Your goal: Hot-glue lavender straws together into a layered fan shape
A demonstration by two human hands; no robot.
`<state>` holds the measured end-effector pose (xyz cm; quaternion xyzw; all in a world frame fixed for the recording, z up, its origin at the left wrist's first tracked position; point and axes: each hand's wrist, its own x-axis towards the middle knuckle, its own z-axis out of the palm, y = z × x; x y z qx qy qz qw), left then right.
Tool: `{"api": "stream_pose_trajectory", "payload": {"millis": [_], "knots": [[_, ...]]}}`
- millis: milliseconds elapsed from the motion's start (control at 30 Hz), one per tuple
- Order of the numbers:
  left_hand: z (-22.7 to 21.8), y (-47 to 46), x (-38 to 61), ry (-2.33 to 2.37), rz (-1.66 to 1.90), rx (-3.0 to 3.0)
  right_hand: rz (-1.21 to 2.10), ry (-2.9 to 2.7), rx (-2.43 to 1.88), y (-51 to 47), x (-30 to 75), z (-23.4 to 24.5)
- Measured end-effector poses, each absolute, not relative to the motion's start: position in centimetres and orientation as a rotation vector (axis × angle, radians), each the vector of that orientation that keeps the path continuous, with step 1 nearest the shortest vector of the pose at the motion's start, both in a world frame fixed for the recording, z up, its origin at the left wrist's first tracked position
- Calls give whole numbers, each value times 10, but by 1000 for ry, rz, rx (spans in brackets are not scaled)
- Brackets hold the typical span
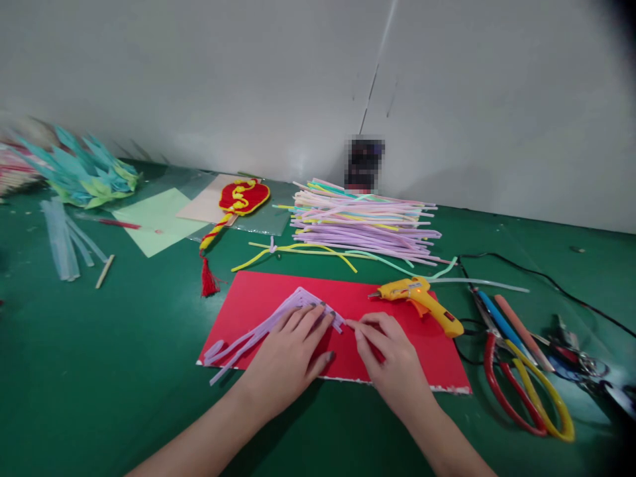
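Observation:
Lilac pipe cleaners point(281, 315), bent into a pointed shape, lie on a red board point(397, 361). Pressing flat on them is my left hand point(298, 341), fingers stretched out and thumb apart. My right hand point(390, 348) is closed in a pinch at the right-hand ends of the lilac strips, just right of my left fingertips. Loose lilac ends curl out at the board's left side. A yellow glue gun point(420, 298) rests on the board's upper right, its nozzle pointing left.
Behind the board lies a pile of pastel pipe cleaners point(365, 225). Pliers and scissors with red and yellow handles point(527, 391) are at right, beside a black cord point(541, 281). At left are a red fan ornament point(243, 197), green paper point(159, 222) and glue sticks point(60, 242).

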<state>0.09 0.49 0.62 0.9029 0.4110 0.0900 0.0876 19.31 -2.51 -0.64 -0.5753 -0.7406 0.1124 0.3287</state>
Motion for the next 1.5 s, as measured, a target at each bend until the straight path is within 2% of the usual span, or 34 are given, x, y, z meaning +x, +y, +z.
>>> {"api": "stream_pose_trajectory", "payload": {"millis": [400,633,1500], "knots": [[6,6,-2,1202,250,2652,145,-2095,-1527,-27,191,-7],[11,10,-13,1058,235,2758,157,-2089,-1533,-26,191,-7],[8,8,-11,1095,271,2755,232,-1998,-1540,-26,192,-8]]}}
